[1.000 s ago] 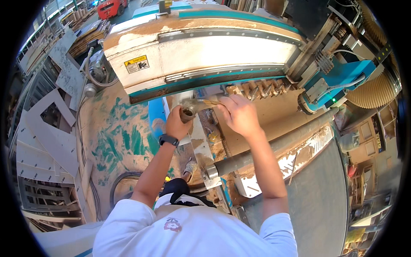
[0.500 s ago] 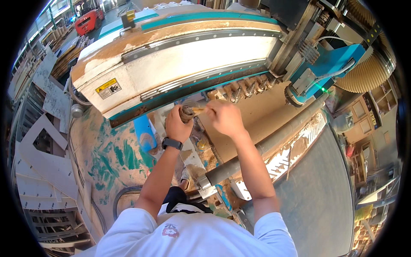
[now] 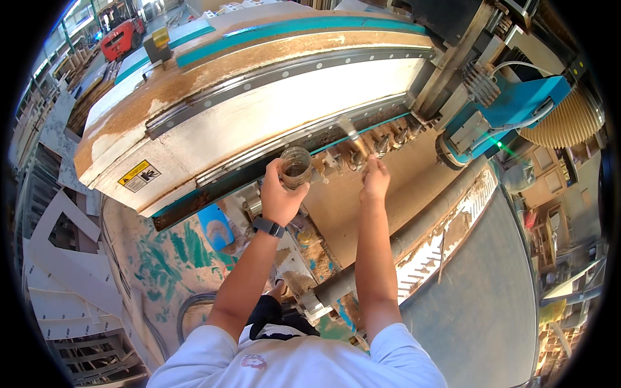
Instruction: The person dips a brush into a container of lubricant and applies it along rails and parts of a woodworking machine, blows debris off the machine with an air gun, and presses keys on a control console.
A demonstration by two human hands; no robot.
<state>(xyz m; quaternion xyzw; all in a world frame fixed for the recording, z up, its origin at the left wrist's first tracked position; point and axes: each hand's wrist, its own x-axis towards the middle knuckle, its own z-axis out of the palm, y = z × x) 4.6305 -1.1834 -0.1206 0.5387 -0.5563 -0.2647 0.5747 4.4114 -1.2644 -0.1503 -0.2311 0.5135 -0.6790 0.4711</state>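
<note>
My left hand (image 3: 279,199) is wrapped round a clear glass jar (image 3: 297,155) with something dark brown inside, its open mouth facing up. In my right hand (image 3: 374,179) is a paintbrush (image 3: 355,139), gripped by the handle, its pale bristles pointing up and away from me. The brush is apart from the jar, in front of the long rail (image 3: 259,157) on the machine's white beam (image 3: 284,107). Just right of the brush runs a row of metal tool holders (image 3: 383,143). A wooden board (image 3: 343,210) lies beneath my hands.
A blue spindle head (image 3: 511,107) with a ribbed hose (image 3: 572,119) stands at the right. A thick roller (image 3: 414,236) crosses beside my right forearm. On the dusty floor at left are a blue scoop-like piece (image 3: 215,227) and cables (image 3: 187,307). Cut panels (image 3: 71,284) lie farther left.
The brush has come away from the jar, and my right hand has moved right with its bristles now raised toward the rail. My left hand has shifted slightly right with the jar.
</note>
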